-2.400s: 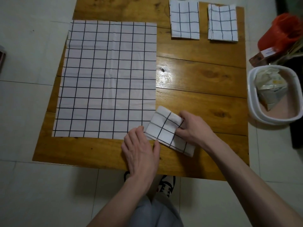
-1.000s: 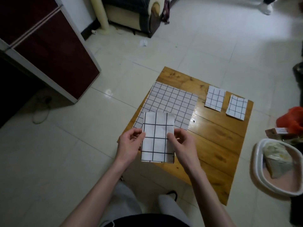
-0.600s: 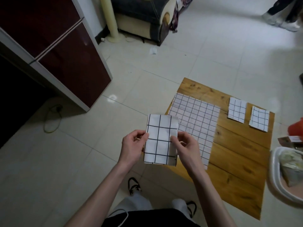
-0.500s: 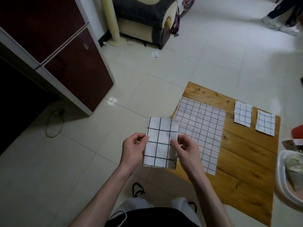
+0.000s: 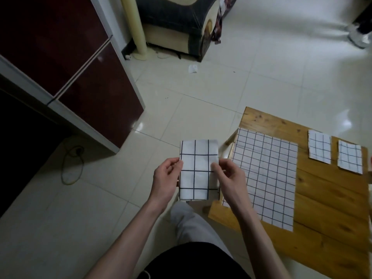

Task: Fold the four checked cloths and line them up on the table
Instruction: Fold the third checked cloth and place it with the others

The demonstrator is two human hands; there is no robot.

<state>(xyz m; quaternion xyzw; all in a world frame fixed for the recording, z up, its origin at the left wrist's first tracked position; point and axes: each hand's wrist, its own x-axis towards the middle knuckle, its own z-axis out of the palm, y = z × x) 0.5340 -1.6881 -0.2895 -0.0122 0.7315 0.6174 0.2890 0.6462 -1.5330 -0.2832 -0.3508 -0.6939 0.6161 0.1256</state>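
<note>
Head view: folded cloth (image 5: pixel 198 170) apparently stays held off-table.

Folded cloth (image 5: pixel 198 170): white with dark grid, narrow upright rectangle, hanging in air over floor left of table (image 5: pixel 330 208), being pinched at both side edges.

Unfolded cloth (image 5: pixel 265 178): same check, lying flat and spread on table's left part, near edge reaching table edge.

Two folded cloths lying flat side by side on far part of table, small gap between them: left one (image 5: pixel 319 149), right one (image 5: pixel 350 157). Both lying apart from unfolded cloth.
</note>
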